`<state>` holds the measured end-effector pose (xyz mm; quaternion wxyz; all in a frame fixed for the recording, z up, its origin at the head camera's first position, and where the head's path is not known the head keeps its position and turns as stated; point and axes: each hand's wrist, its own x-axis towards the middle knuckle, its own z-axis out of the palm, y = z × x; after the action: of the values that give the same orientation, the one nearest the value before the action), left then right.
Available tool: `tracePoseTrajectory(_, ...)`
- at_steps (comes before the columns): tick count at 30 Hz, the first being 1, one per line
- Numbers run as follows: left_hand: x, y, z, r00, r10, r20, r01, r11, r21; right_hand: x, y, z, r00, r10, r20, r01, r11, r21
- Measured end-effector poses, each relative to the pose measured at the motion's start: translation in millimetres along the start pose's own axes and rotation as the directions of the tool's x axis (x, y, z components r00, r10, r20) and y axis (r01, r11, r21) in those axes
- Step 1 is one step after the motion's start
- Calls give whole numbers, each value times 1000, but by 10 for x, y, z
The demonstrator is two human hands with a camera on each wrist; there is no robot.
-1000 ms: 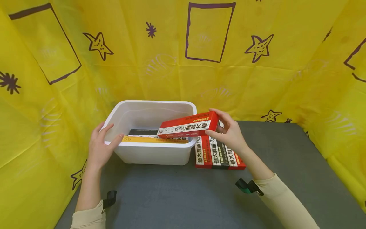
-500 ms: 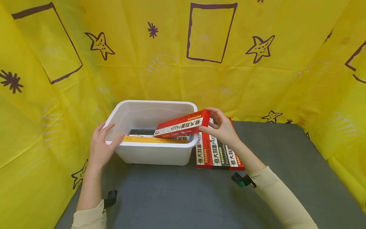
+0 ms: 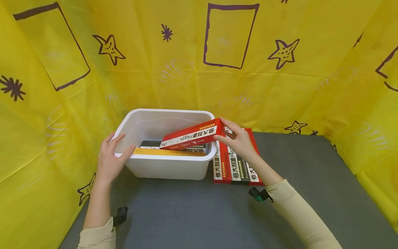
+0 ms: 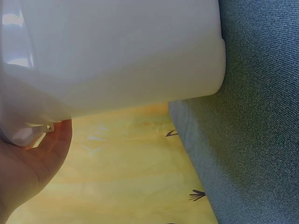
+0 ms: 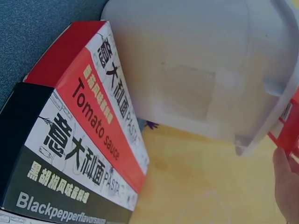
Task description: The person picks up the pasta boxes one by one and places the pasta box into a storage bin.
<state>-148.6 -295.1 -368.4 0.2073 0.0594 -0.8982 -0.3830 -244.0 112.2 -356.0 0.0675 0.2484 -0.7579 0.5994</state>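
A white plastic bin [image 3: 164, 169] stands on the dark table. My left hand [image 3: 112, 159] holds its left rim, the thumb at the front corner; fingers [image 4: 60, 140] show under the rim in the left wrist view. My right hand [image 3: 240, 141] pinches the right end of a red pasta box [image 3: 189, 136], a sliver of which shows in the right wrist view. That box slants over the bin's right rim, its left end lower and inside. Beneath it in the bin lie a yellow box [image 3: 164, 152] and a black-and-white box [image 3: 150, 143], partly hidden.
Right of the bin, several pasta boxes lie side by side: a red tomato sauce box [image 5: 96, 98], a black pepper box [image 5: 60, 158] and another red one [image 3: 255, 178]. A yellow patterned curtain [image 3: 242, 86] encloses the back and sides of the grey table [image 3: 192, 214].
My right hand has moved left with the red pasta box, bringing more of it over the bin. The left hand stays on the rim.
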Motion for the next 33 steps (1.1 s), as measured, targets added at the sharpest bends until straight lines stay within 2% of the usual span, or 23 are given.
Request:
tracePoseTrajectory(4, 0, 0, 6, 1000, 2, -1, -2, 1000, 3, 15, 27, 36, 999, -54, -7, 54, 998, -24)
tracePoseTrajectory(10, -1, 14, 12, 1000, 2, -4, -2, 1000, 1, 25, 12, 92, 996, -91, 22, 93, 972, -214)
tracePoseTrajectory(13, 3, 22, 15, 1000, 3, -2, -3, 1000, 0, 8, 9, 113, 996, -84, 36, 90, 962, -259)
tracePoseTrajectory(28, 4, 28, 16, 1000, 10, -1, -10, 1000, -11, -166, 75, 7, 995, -98, 21, 100, 968, -231)
tracePoseTrajectory(33, 2, 13, 9, 1000, 3, -5, -3, 1000, -10, -255, 99, -53, 999, -29, 29, 35, 972, -230)
